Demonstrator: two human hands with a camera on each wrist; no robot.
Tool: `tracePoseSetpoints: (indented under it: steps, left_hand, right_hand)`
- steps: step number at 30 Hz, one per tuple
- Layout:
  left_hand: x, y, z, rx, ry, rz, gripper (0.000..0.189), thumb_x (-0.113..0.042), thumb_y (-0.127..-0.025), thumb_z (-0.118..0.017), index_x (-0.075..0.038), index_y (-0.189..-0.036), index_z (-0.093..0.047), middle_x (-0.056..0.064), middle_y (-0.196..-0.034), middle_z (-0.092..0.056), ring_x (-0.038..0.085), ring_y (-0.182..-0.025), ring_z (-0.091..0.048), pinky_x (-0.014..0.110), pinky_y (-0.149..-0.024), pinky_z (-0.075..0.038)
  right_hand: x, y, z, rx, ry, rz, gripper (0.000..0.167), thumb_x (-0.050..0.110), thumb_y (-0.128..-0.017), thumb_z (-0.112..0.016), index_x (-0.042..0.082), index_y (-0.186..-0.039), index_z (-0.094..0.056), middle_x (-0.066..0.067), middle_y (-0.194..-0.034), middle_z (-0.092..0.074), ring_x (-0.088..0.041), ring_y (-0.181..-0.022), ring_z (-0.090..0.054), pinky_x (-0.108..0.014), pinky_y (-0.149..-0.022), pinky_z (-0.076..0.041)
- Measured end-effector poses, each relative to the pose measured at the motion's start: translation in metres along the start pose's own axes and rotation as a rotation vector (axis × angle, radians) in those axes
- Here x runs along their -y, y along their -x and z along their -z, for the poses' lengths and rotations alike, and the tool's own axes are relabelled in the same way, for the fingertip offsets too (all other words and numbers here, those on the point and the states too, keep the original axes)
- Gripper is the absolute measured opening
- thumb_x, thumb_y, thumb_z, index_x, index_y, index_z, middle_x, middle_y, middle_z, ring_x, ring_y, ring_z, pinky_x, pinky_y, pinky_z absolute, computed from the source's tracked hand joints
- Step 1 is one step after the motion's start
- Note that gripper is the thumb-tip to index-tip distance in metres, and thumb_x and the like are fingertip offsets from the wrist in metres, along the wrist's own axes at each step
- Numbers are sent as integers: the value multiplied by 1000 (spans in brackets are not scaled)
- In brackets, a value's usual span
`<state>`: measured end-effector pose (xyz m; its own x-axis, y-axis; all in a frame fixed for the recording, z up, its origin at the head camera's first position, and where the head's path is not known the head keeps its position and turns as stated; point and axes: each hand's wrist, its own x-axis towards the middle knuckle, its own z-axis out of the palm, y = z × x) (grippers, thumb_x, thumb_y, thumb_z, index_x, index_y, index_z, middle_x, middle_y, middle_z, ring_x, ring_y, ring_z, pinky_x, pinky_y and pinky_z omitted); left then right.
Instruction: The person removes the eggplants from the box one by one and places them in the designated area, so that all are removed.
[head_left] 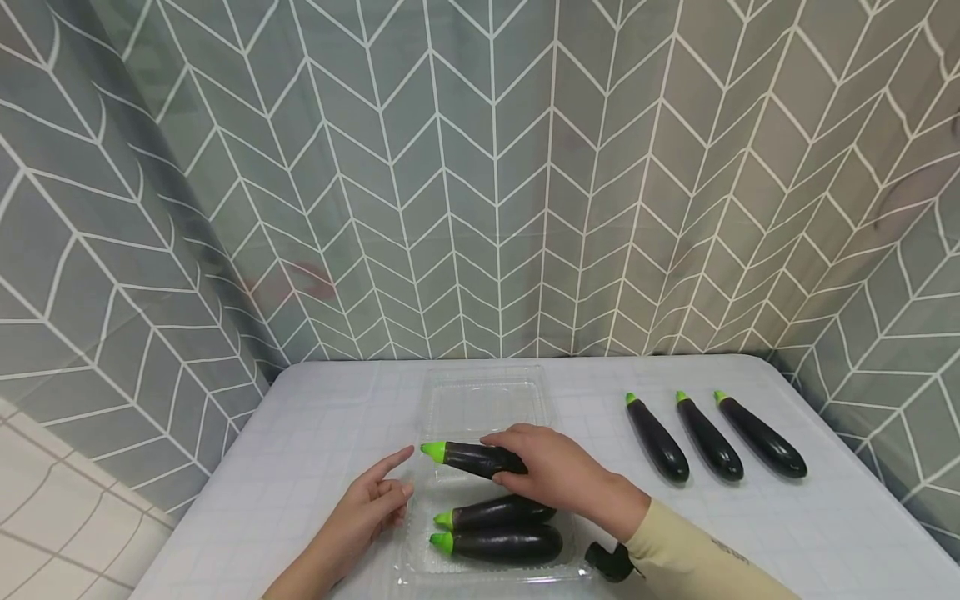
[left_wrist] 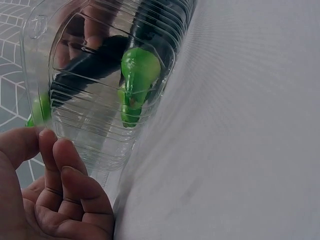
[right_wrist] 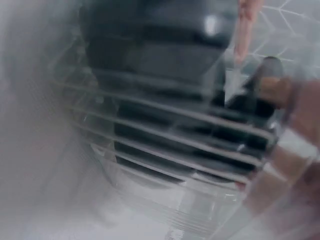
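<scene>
In the head view my right hand [head_left: 555, 467] grips a dark eggplant [head_left: 472, 458] by its thick end, its green cap pointing left. It is above a clear plastic container [head_left: 450, 577]. Two more eggplants, one farther back [head_left: 491, 512] and one nearer [head_left: 502, 543], lie side by side in it, caps to the left. My left hand [head_left: 367, 508] is at the container's left rim, index finger extended. In the left wrist view, its thumb and curled fingertips meet at the rim [left_wrist: 42, 120]. Dark eggplant bodies [right_wrist: 155, 55] show blurred through ribbed plastic in the right wrist view.
The container's lid [head_left: 487, 404] lies folded back, away from me. Three eggplants, a left [head_left: 660, 442], a middle [head_left: 711, 440] and a right one [head_left: 765, 437], lie on the white-covered table [head_left: 322, 417]. A patterned grey curtain [head_left: 480, 183] stands behind.
</scene>
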<state>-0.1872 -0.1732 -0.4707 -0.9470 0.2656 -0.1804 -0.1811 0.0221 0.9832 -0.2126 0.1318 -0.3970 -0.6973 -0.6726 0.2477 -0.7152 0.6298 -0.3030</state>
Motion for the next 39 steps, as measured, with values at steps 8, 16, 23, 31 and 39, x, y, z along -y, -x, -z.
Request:
tracePoseSetpoints:
  steps: [8,16,23,31,39]
  left_hand:
    - [1,0,1,8,-5,-5,67,-21,-97,-65,-14,-155,-31,6,-81,-59,15,-70,-55,28,-66,-50]
    - [0,1,1,18,11,-13,67,-20,-98,-64,-13,-155,-29,6,-80,-58,14,-70,-54,28,-66,-50]
    - [0,0,1,29,23,-22,66,-19,-98,-63,-13,-155,-29,6,-81,-59,13,-70,-56,28,-67,-51]
    - [-1,0,0,19,8,-9,67,-20,-98,-64,-13,-155,-29,6,-81,-58,14,-72,-55,29,-69,-51]
    - [-3,1,0,25,12,-12,66,-20,-98,-63,-12,-155,-29,6,-80,-57,14,-72,-55,28,-69,-50]
  right_hand:
    - [2,3,9,-33,-61,-35,41,27,-90,-74,18,-130,-65,5,-110,-64,-8,-89,-58,-28,-76,-50]
    - [-4,8,15,-82,-91,-75,43,30,-89,-75,18,-130,-64,7,-109,-64,-5,-88,-57,-28,-75,-50]
    - [-9,14,21,-86,-131,-109,45,29,-91,-73,16,-132,-62,5,-113,-65,-7,-89,-61,-28,-74,-51]
    - [-15,26,27,-105,-163,-157,48,30,-91,-73,14,-133,-61,4,-114,-66,-10,-93,-63,-29,-73,-52]
    - [-13,32,38,-88,-324,-205,48,35,-92,-71,15,-134,-60,5,-108,-65,-12,-94,-64,-26,-73,-55]
